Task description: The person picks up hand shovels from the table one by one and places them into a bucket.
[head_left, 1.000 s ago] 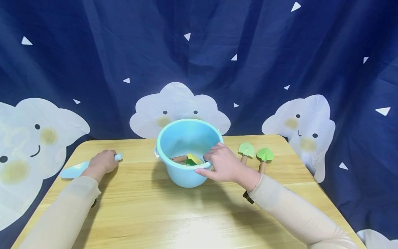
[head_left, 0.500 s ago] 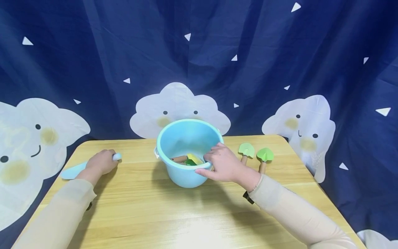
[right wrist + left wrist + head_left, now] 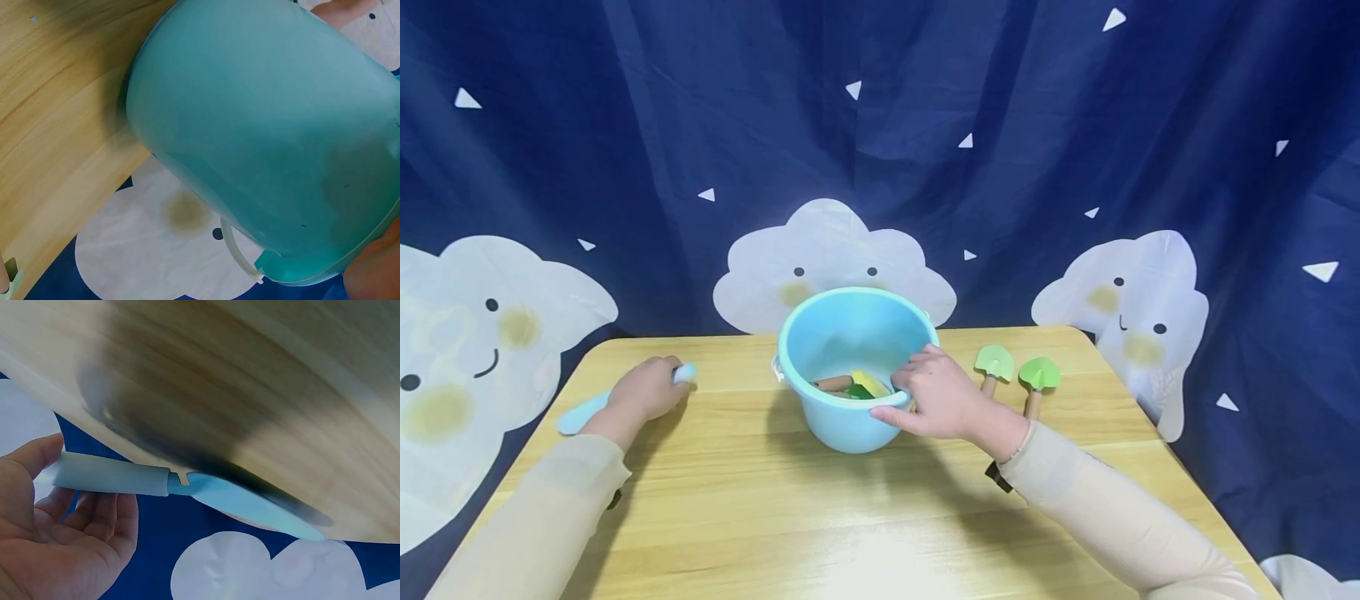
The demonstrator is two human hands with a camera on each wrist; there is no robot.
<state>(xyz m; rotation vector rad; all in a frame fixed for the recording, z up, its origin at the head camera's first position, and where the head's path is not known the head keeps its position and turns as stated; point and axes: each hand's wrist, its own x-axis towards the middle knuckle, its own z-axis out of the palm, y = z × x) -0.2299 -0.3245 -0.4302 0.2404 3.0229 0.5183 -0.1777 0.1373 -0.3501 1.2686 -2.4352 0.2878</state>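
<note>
At the left of the table my left hand grips a light blue toy shovel by its handle, thumb on one side and fingers on the other. The shovel's blade points toward the table's left edge, and in the left wrist view it hangs close over the wood. My right hand holds the rim of a light blue bucket, thumb outside and fingers over the edge. Inside the upright bucket lie a wooden handle and yellow and green tool parts, partly hidden by the rim.
Two small shovels, one pale green and one bright green, lie right of the bucket, their wooden handles partly behind my right arm. A dark blue curtain with clouds hangs behind the wooden table.
My left hand has shifted slightly, and the shovel in it has turned so that its blade shows narrower and sits a little further right. The right hand and bucket stay still.
</note>
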